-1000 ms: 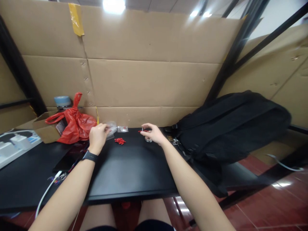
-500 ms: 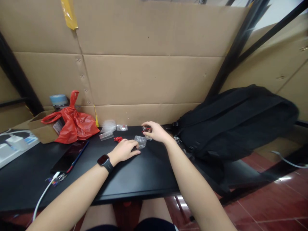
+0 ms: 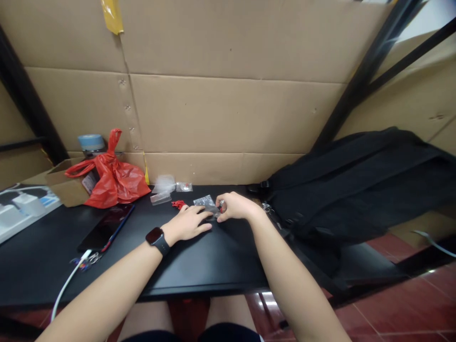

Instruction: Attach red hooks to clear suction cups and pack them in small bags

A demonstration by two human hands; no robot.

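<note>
Left hand point(image 3: 187, 224): palm down on the counter point(image 3: 199, 259), fingers spread flat; fingertips press the near edge of the small clear bag point(image 3: 206, 203). Nothing is enclosed in the hand. A dark smartwatch point(image 3: 156, 239) sits on the wrist.
Right hand point(image 3: 235, 207): fingers curled inward, tips pinched together at the right end of the small clear bag. A small red-and-clear item shows at the fingertips; too small to tell what it is.
Small clear bag: crinkled plastic, lying on the counter toward its rear edge, about mid-length, between the two hands and touched by both.
Red pieces point(image 3: 177, 204): a small heap on the counter, just left of the bag and just behind the left hand.
Other clear packets point(image 3: 164, 186): near the rear edge, left of the bag, close to the cardboard wall point(image 3: 228, 114).
Red plastic bag point(image 3: 112, 178): rear left of the counter, leaning against an open cardboard box point(image 3: 62, 186).
Phone point(image 3: 105, 228): dark, flat on the left part of the counter; a white cable point(image 3: 67, 285) runs toward the front edge.
Black backpack point(image 3: 356, 175): lying across the right end of the counter, well apart from the bag.
</note>
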